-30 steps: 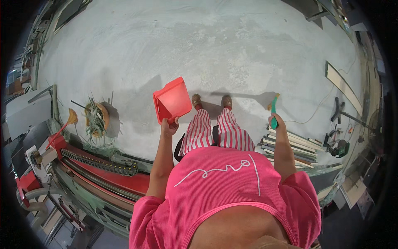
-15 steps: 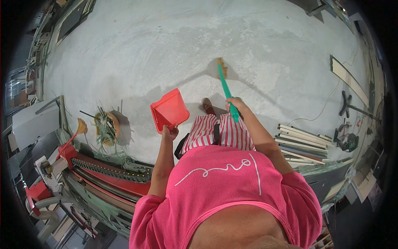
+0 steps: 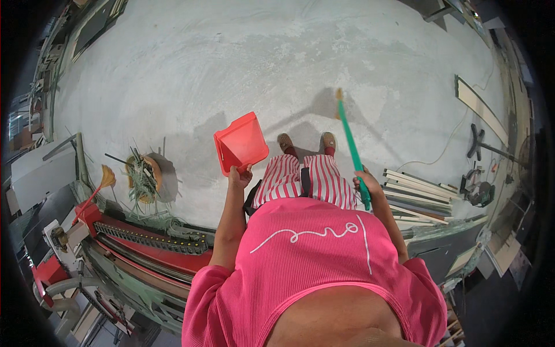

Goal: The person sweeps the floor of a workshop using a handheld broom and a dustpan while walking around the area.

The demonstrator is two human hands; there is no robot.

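A red dustpan (image 3: 244, 140) is gripped at its near edge by my left hand (image 3: 240, 175), its broad pan tilted up and turned away from me. My right hand (image 3: 369, 182) is closed round the green handle (image 3: 350, 134) of a small hand broom. The broom's tan bristle head (image 3: 339, 95) points away from me above the floor, slightly blurred, with its shadow beside it. My feet in brown shoes (image 3: 328, 142) stand side by side between the two tools.
Left, a round tub (image 3: 155, 173) overflows with green-grey strips. Beside it, another broom (image 3: 106, 177) leans at a red machine (image 3: 156, 243). Right lie stacked long strips (image 3: 419, 194), a black cross-shaped stand (image 3: 476, 141), a cable (image 3: 442, 156) and a long pale board (image 3: 483, 110) on the concrete floor (image 3: 260, 63).
My right hand has swung the broom to the right and closer to my body. The dustpan is slightly higher and turned a little. Both feet now show.
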